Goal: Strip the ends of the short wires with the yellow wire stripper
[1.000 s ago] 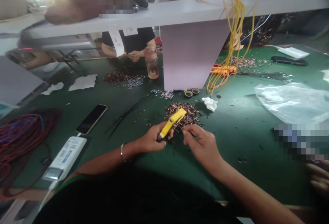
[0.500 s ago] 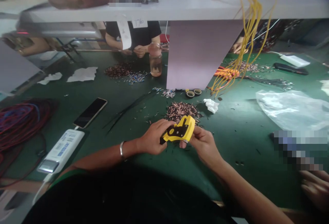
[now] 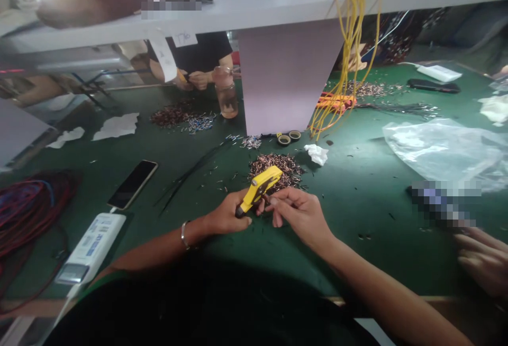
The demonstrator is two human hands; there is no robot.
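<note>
My left hand (image 3: 228,214) is shut around the grip of a yellow crimping tool (image 3: 259,190), which points up and to the right. My right hand (image 3: 299,214) sits just beside the tool's jaw, its fingertips pinched on a short dark wire (image 3: 266,198). Directly behind the tool lies a heap of short copper-coloured wire pieces (image 3: 275,171) on the green mat (image 3: 349,224). Loose dark wire bits are scattered around both hands. The tool's jaw is partly hidden by my fingers.
A phone (image 3: 132,184), white power bank (image 3: 93,245) and red-blue wire coil (image 3: 27,214) lie left. Ahead stand a grey shelf support (image 3: 288,76), hanging yellow wires (image 3: 347,44) and a jar (image 3: 226,94). A co-worker's hand (image 3: 484,261) rests right, beside a plastic bag (image 3: 446,153).
The yellow tool has turned from lying flat between my hands to pointing up and right. My right hand has shifted to the jaw. The whole view has tilted slightly.
</note>
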